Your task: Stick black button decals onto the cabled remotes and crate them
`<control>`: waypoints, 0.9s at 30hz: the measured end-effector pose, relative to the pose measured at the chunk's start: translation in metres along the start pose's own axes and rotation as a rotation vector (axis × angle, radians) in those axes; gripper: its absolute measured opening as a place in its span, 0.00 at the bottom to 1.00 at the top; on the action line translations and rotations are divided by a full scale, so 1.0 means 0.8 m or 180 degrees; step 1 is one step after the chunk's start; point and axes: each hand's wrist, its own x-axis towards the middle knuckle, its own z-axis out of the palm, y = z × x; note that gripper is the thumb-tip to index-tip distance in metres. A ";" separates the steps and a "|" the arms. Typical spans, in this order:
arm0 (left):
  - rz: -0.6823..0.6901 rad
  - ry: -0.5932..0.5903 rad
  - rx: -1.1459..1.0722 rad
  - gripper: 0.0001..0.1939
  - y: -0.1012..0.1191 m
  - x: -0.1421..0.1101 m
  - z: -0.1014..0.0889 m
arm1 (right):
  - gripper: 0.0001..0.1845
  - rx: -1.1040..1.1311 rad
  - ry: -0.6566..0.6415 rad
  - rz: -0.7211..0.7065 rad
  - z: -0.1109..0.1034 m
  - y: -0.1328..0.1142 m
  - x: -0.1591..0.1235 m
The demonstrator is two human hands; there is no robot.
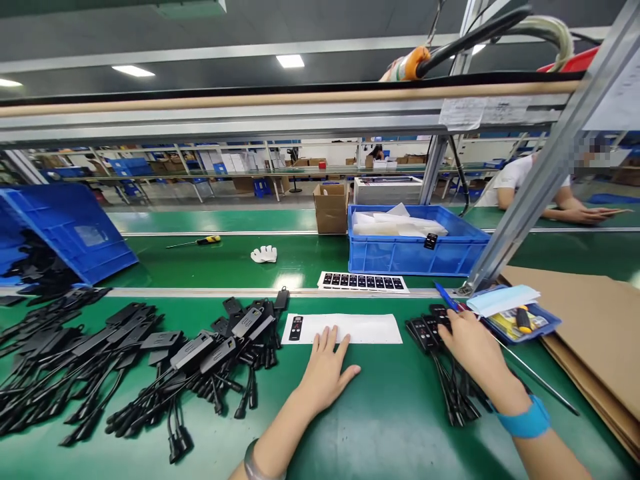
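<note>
My left hand (324,370) lies flat with fingers spread on a white label sheet (373,327). One black label (296,328) is left at the sheet's left end. At the right, my right hand (473,343) is closed at the edge of a small black cabled box (439,312), on top of a pile of similar boxes (425,333) with dark labels on their faces. Their cables (453,400) trail toward me. Left of the sheet lies a heap of black cabled boxes (217,353), the visible faces without such labels.
A blue bin (415,257) with white sheets stands behind a label sheet (363,282). A tilted blue crate (75,230), screwdriver (200,241), white glove (264,254) and carton (331,210) are further back. Right are a blue tray (543,327), metal rod (537,377) and cardboard (595,333). Another person sits beyond.
</note>
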 end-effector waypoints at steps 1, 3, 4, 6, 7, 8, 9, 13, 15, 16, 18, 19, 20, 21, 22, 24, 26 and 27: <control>0.0006 0.0009 0.0042 0.31 0.003 -0.001 0.003 | 0.14 -0.0235 -0.0013 -0.0002 0.002 0.012 0.002; -0.0015 0.0045 0.0119 0.30 0.013 -0.005 0.007 | 0.12 -0.0561 -0.0011 -0.0029 0.008 0.026 0.001; -0.0038 0.0052 0.0159 0.31 0.018 -0.007 0.009 | 0.12 -0.0653 0.0004 -0.0020 0.012 0.029 0.001; -0.0092 0.0025 0.0224 0.32 0.028 -0.010 0.012 | 0.14 -0.0695 0.0065 -0.0032 0.016 0.020 0.002; -0.0115 0.0003 0.0241 0.32 0.033 -0.011 0.012 | 0.16 -0.0620 0.0094 -0.0092 0.017 0.009 0.005; -0.0130 -0.0014 0.0250 0.33 0.036 -0.012 0.013 | 0.17 -0.0453 0.0087 -0.0210 0.017 -0.007 0.009; -0.0130 -0.0032 0.0256 0.34 0.039 -0.012 0.013 | 0.18 -0.0178 0.0019 -0.0393 0.015 -0.028 0.014; -0.0066 -0.0164 0.0169 0.38 0.044 -0.014 0.010 | 0.18 0.1470 -0.0885 -0.1456 0.008 -0.140 0.029; -0.0006 -0.0198 0.0011 0.41 0.043 -0.016 0.009 | 0.17 0.1783 -0.1120 -0.1749 0.009 -0.197 0.031; 0.0039 -0.0163 -0.0061 0.42 0.042 -0.016 0.009 | 0.16 0.1836 -0.1172 -0.1810 0.012 -0.222 0.031; 0.0162 -0.0037 -0.0160 0.42 0.039 -0.018 0.010 | 0.16 0.1863 -0.1215 -0.1828 0.021 -0.261 0.030; 0.0215 0.0032 -0.0209 0.41 0.037 -0.019 0.011 | 0.16 0.1875 -0.1226 -0.1820 0.025 -0.276 0.030; 0.0260 0.0079 -0.0274 0.41 0.036 -0.019 0.012 | 0.16 0.1880 -0.1228 -0.1811 0.030 -0.286 0.029; 0.0300 0.0083 -0.0357 0.40 0.035 -0.020 0.013 | 0.15 0.1879 -0.1223 -0.1808 0.034 -0.294 0.028; 0.0328 0.0061 -0.0445 0.40 0.034 -0.020 0.013 | 0.14 0.1870 -0.1211 -0.1813 0.038 -0.299 0.027; 0.0353 -0.0040 -0.0571 0.38 0.034 -0.021 0.013 | 0.11 0.1831 -0.1161 -0.1841 0.041 -0.304 0.024; 0.0358 -0.0142 -0.0624 0.37 0.035 -0.023 0.010 | 0.09 0.1772 -0.1075 -0.1894 0.040 -0.305 0.022; 0.0361 -0.0158 -0.0644 0.37 0.035 -0.024 0.008 | 0.09 0.1738 -0.1015 -0.1929 0.038 -0.304 0.021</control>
